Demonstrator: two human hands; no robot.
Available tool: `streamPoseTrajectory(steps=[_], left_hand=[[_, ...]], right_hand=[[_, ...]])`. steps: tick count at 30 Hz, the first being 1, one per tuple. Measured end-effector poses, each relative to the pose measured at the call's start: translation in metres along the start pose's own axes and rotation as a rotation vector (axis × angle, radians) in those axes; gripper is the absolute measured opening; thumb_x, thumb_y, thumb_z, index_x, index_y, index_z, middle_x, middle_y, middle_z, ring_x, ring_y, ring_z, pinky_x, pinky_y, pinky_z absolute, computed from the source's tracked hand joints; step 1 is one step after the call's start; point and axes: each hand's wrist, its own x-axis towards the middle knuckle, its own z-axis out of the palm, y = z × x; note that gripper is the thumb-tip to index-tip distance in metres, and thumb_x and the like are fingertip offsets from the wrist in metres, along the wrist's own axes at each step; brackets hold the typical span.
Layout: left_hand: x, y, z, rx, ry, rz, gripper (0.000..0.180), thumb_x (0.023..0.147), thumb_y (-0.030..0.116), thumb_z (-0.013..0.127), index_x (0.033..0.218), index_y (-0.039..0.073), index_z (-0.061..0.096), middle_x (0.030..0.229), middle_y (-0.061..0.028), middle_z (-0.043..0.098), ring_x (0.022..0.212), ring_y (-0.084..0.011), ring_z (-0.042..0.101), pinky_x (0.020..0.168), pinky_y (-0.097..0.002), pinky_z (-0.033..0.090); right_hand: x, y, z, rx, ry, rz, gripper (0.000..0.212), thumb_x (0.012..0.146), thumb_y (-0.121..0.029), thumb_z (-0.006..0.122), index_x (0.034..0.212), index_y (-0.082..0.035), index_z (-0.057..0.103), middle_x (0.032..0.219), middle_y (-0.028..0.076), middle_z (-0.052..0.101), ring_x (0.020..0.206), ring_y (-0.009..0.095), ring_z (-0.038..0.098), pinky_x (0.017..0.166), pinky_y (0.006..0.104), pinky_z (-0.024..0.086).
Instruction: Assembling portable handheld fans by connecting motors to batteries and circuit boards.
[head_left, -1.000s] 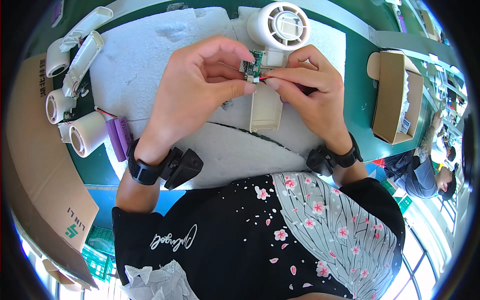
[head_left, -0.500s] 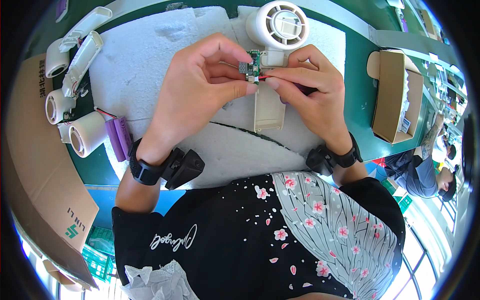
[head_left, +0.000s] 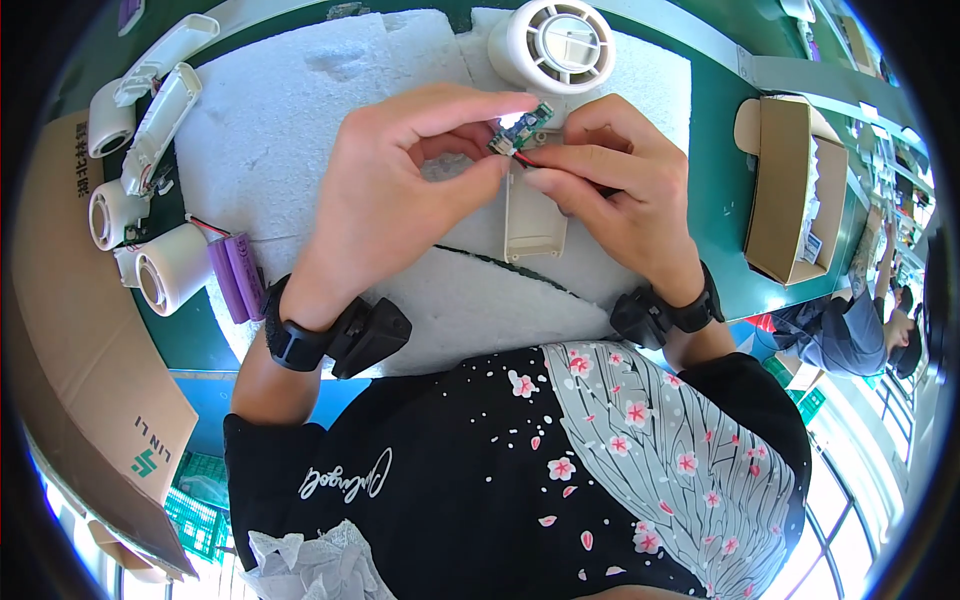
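Observation:
A small green circuit board (head_left: 522, 129) is pinched at its edge between the thumb and fingers of my left hand (head_left: 400, 180). Its upper left part shines bright white. Red and black wires (head_left: 521, 158) run from the board's lower end into the closed fingers of my right hand (head_left: 625, 185). What else lies under those fingers is hidden. Below the board, an open cream handle shell (head_left: 535, 225) lies on the white foam. Beyond it stands a round cream fan head (head_left: 555, 45) with a spoked grille.
White foam sheets (head_left: 300, 120) cover the green bench. At left are several cream fan parts (head_left: 173, 268) and purple battery cells (head_left: 237, 278). A large cardboard box (head_left: 90, 330) stands further left. An open carton (head_left: 795, 190) is at right, with a person (head_left: 850, 330) beyond.
The board has tilted, its top leaning right, and a bright glare or light now shows on it. My left fingers have shifted along it. The fan and handle shell have barely moved.

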Motion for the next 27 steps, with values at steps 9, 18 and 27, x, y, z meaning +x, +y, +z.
streamPoseTrajectory(steps=[9, 18, 27], left_hand=[[-0.001, 0.002, 0.009, 0.187, 0.041, 0.053, 0.042, 0.080, -0.012, 0.062, 0.120, 0.001, 0.064, 0.109, -0.0086, 0.064, 0.093, -0.0140, 0.062, 0.085, -0.0254, 0.051], [-0.001, -0.003, 0.004, 0.168, 0.049, 0.053, 0.036, 0.079, -0.010, 0.064, 0.113, 0.001, 0.068, 0.106, -0.0091, 0.067, 0.089, -0.0133, 0.064, 0.081, -0.0253, 0.052], [0.002, -0.001, 0.005, 0.446, 0.110, 0.255, 0.025, 0.075, -0.004, 0.069, 0.099, 0.000, 0.073, 0.089, -0.0085, 0.069, 0.075, -0.0153, 0.065, 0.067, -0.0240, 0.051]], right_hand=[[0.004, -0.009, 0.007, -0.009, 0.175, 0.048, 0.038, 0.071, 0.002, 0.079, 0.107, -0.003, 0.069, 0.101, 0.008, 0.064, 0.064, 0.007, 0.061, 0.052, 0.0191, 0.048], [0.003, -0.004, 0.007, -0.053, 0.188, 0.017, 0.039, 0.069, 0.000, 0.081, 0.106, -0.003, 0.069, 0.099, 0.007, 0.065, 0.065, 0.007, 0.062, 0.054, 0.0187, 0.050], [0.004, -0.005, 0.008, -0.076, 0.197, 0.055, 0.039, 0.068, -0.002, 0.082, 0.106, -0.004, 0.071, 0.097, 0.006, 0.066, 0.063, 0.007, 0.062, 0.054, 0.0182, 0.049]])
